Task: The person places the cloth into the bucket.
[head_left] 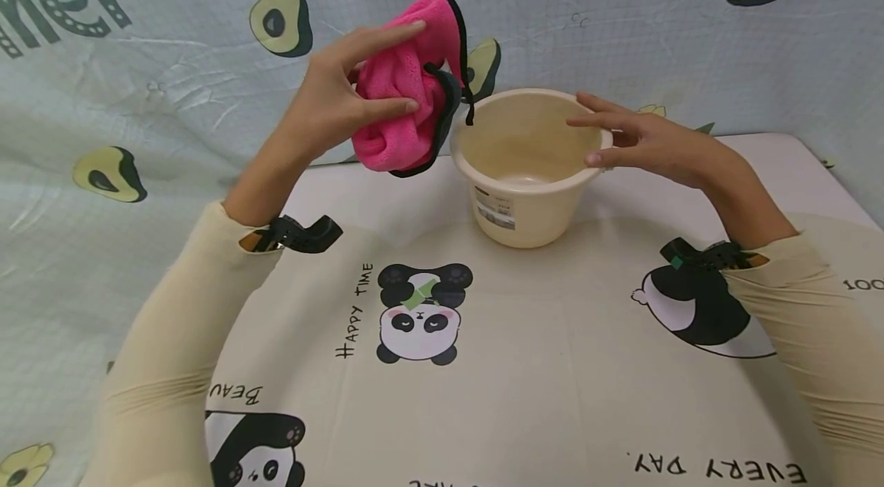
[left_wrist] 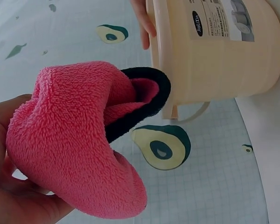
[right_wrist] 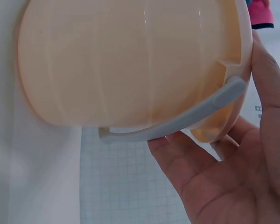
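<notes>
High at the table's far side, my left hand (head_left: 338, 92) grips a bunched pink cloth (head_left: 387, 130) with black edging, thumb and fingers on either side of it. The left wrist view shows the fluffy pile of the cloth (left_wrist: 70, 130) and its folded dark border. Just right of it stands an upright cream plastic bucket (head_left: 535, 215) with a label on its front. My right hand (head_left: 652, 138) holds the bucket's right rim. In the right wrist view, fingers also touch the bucket's pale grey handle (right_wrist: 177, 122). No contents show inside the bucket.
A white tablecloth (head_left: 518, 364) printed with pandas and lettering covers the table. Behind it hangs a pale curtain (head_left: 200, 88) with avocado prints. Dark wrist mounts sit on both cream sleeves (head_left: 173, 341).
</notes>
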Demonstrator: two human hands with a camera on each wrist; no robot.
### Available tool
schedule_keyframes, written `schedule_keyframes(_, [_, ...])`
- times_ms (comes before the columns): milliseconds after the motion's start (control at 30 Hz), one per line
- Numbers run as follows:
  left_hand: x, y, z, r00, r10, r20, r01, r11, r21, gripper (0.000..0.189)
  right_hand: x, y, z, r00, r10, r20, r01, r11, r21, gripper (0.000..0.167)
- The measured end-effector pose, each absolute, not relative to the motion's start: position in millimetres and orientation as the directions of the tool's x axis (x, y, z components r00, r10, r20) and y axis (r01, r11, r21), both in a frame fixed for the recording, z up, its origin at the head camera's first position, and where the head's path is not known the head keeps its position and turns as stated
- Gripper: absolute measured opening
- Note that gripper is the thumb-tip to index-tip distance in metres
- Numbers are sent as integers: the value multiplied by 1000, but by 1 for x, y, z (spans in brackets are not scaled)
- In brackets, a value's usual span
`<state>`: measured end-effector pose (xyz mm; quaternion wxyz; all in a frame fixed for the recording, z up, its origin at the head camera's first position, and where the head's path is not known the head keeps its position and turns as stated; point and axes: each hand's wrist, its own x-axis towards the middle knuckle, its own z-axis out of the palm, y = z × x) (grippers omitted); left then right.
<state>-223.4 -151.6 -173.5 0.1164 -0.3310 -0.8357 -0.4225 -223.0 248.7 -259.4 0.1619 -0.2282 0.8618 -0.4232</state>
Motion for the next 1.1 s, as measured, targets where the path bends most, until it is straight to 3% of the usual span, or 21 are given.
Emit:
schedule_keyframes(367, [-232,-128,-171,-731,496,468,668,379,640,69,-224,247,-258,-837,-539,-94,-256,538,-803,64])
schedule_keyframes(700, [-247,-103,-169,-684,547,483,711,352,609,64,-229,245,-245,-831,-517,-203,-240,663,-709,75])
schedule_keyframes(1100, [-260,-78,-170,-651,597,469,713,269,648,57,-229,243,-244,-832,-508,-221,-233,683,-693,77])
